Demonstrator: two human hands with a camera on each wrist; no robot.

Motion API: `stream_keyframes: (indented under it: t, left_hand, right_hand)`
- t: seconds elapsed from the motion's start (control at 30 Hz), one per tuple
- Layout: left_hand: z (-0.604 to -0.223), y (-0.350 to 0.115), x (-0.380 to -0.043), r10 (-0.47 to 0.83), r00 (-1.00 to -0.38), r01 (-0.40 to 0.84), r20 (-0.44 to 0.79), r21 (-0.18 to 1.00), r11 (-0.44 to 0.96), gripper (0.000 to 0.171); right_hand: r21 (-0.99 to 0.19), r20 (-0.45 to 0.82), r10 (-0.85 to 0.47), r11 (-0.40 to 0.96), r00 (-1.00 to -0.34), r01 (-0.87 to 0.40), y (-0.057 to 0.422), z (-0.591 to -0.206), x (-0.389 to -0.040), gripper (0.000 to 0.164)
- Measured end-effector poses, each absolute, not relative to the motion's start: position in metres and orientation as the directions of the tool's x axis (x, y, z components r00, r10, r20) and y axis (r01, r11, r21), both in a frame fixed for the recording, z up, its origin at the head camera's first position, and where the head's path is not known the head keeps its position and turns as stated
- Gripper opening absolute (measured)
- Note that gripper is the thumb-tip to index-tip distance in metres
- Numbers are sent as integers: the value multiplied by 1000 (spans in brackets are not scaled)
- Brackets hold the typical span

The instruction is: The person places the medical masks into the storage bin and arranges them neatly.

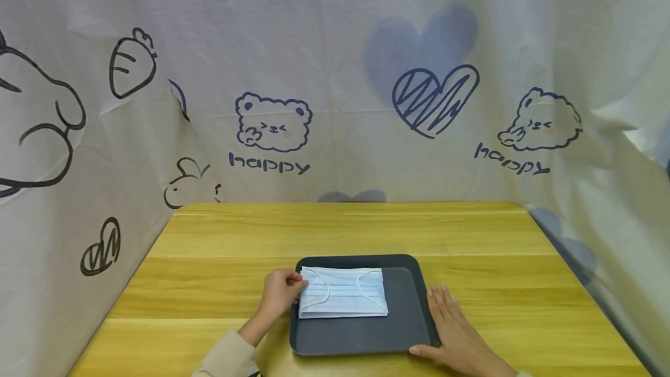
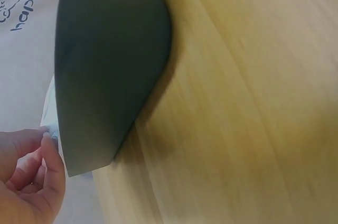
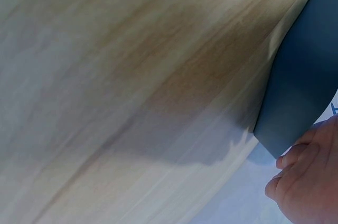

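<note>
Light blue pleated face masks (image 1: pixel 342 294) with white ear loops lie stacked flat in the left part of a dark grey tray (image 1: pixel 405 313). At the stack's left edge my left hand (image 1: pixel 281 291) pinches the top mask's edge between thumb and forefinger. The left wrist view has the fingertips (image 2: pixel 50 155) closed on a pale blue edge just past the tray's outer wall (image 2: pixel 105 65). My right hand (image 1: pixel 454 327) rests along the tray's right side, fingers extended against the rim and thumb at the near right corner.
The tray stands on a yellow wood-grain table (image 1: pixel 209 249), towards the near side. A pale curtain (image 1: pixel 335 63) with cartoon drawings and hearts hangs behind the table and along both sides.
</note>
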State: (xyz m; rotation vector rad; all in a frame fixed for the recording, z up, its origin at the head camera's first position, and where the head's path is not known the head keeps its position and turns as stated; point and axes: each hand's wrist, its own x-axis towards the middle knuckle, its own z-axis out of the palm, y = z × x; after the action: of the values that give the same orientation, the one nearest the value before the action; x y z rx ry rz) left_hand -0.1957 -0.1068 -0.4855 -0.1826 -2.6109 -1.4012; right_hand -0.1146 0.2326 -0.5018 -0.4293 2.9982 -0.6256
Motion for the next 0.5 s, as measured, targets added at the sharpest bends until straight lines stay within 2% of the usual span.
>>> stream_keyframes:
  t: [0.23,0.5]
  left_hand:
    - [-487,-110,-198,12,-978,169,207,763,624,10]
    - [-483,-112,-198,-43,-957,189,286,732,655,7]
  right_hand:
    - [-399,17,-284,877,-959,-267,233,-501,-116,108]
    - [-392,-9,-272,886,-962,-247,233,-501,-115,109]
